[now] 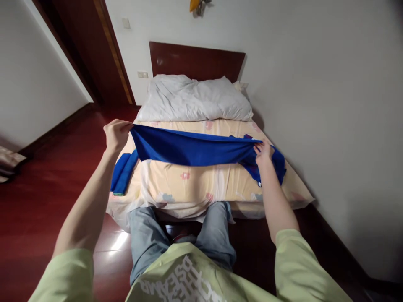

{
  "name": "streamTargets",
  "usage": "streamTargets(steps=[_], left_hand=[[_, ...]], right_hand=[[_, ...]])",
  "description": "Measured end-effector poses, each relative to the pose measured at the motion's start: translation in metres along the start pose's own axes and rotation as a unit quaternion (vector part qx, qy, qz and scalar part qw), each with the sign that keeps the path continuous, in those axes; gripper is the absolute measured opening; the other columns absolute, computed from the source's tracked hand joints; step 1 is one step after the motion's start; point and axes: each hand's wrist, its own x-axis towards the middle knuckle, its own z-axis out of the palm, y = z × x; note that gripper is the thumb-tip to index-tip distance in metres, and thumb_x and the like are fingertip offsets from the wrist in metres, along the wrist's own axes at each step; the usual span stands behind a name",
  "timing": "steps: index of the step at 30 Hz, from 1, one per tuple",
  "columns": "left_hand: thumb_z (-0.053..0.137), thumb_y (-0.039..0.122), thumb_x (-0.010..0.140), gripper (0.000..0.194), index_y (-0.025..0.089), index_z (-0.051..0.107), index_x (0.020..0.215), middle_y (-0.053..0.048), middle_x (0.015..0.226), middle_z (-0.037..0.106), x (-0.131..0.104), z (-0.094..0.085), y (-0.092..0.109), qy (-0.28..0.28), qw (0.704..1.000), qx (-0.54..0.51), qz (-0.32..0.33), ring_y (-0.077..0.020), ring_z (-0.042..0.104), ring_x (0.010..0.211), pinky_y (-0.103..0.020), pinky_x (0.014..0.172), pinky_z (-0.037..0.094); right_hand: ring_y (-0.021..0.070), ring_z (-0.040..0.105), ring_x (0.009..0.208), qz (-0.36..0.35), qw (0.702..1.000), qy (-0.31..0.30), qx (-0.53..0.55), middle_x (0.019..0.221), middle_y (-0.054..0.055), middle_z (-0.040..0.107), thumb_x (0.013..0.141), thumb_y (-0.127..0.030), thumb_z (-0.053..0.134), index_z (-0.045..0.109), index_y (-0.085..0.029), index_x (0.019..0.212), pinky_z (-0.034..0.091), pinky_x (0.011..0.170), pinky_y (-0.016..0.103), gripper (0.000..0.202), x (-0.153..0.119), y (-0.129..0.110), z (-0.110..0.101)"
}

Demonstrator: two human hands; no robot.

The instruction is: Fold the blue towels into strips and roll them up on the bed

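A blue cloth is stretched sideways above the bed, its upper edge nearly straight and its lower edge hanging loose. My left hand is closed on its upper left corner. At the other end, my right hand pinches the upper edge between thumb and fingers. Under and beyond my right hand lies a rumpled blue fabric pile with a small white tag; where it parts from the held cloth I cannot tell. Below my left hand, folded blue fabric with a green edge rests on the bed's left side.
The bed has a pale floral sheet under a sheer cover. White bedding is heaped against the dark wooden headboard. A wall runs close along the right. Dark red floor and a door are at left.
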Motion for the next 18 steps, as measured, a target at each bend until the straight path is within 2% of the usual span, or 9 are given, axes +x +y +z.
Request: streamTargets(steps=[3, 6, 10, 14, 16, 18], left_hand=[[0.073, 0.041, 0.096, 0.030, 0.012, 0.083, 0.097, -0.010, 0.092, 0.078, -0.002, -0.010, 0.009, 0.069, 0.998, 0.005, -0.006, -0.0113, 0.068, 0.077, -0.025, 0.071, 0.053], [0.073, 0.041, 0.096, 0.028, 0.015, 0.083, 0.101, -0.010, 0.096, 0.078, -0.039, -0.014, 0.001, 0.075, 0.997, 0.030, -0.017, -0.0136, 0.069, 0.081, -0.027, 0.071, 0.053], [0.066, 0.041, 0.100, 0.028, 0.018, 0.082, 0.099, -0.009, 0.097, 0.078, -0.132, -0.005, -0.027, -0.012, 0.998, 0.049, -0.023, -0.0181, 0.072, 0.086, -0.032, 0.081, 0.055], [0.055, 0.038, 0.101, 0.033, 0.017, 0.080, 0.094, -0.011, 0.100, 0.078, -0.240, 0.009, -0.055, -0.130, 0.987, 0.056, -0.078, -0.0219, 0.074, 0.088, -0.033, 0.079, 0.057], [0.051, 0.036, 0.100, 0.035, 0.018, 0.080, 0.093, -0.012, 0.099, 0.077, -0.286, 0.013, -0.064, -0.184, 0.976, 0.056, -0.100, -0.0233, 0.074, 0.088, -0.033, 0.080, 0.057], [0.048, 0.035, 0.099, 0.034, 0.021, 0.079, 0.095, -0.011, 0.099, 0.077, -0.322, 0.013, -0.071, -0.245, 0.963, 0.047, -0.099, -0.0231, 0.074, 0.088, -0.033, 0.081, 0.058]], right_hand=[[0.0127, 0.069, 0.086, -0.061, 0.996, -0.023, 0.060, 0.085, -0.002, 0.067, 0.089, -0.031, 0.067, 0.060, -0.021, 0.086, 0.058, 0.076, 0.024, 0.012, 0.004, 0.001, -0.012], [0.0131, 0.070, 0.082, -0.059, 0.996, -0.039, 0.052, 0.086, -0.001, 0.069, 0.088, -0.036, 0.070, 0.061, -0.021, 0.087, 0.058, 0.070, 0.023, 0.018, -0.001, 0.027, -0.039], [0.0126, 0.067, 0.069, 0.027, 1.000, -0.009, -0.009, 0.075, -0.002, 0.067, 0.087, -0.034, 0.071, 0.060, -0.021, 0.084, 0.054, 0.058, 0.020, 0.017, -0.017, 0.092, -0.078], [0.0139, 0.064, 0.061, 0.120, 0.986, 0.051, -0.104, 0.063, -0.002, 0.064, 0.090, -0.026, 0.069, 0.057, -0.024, 0.076, 0.048, 0.048, 0.018, 0.019, -0.041, 0.162, -0.113], [0.0146, 0.062, 0.055, 0.156, 0.975, 0.072, -0.138, 0.056, -0.002, 0.060, 0.089, -0.022, 0.069, 0.053, -0.024, 0.072, 0.044, 0.043, 0.019, 0.024, -0.052, 0.189, -0.128], [0.0135, 0.058, 0.048, 0.176, 0.968, 0.083, -0.160, 0.050, -0.004, 0.055, 0.088, -0.019, 0.069, 0.050, -0.023, 0.070, 0.042, 0.040, 0.018, 0.027, -0.059, 0.208, -0.142]])
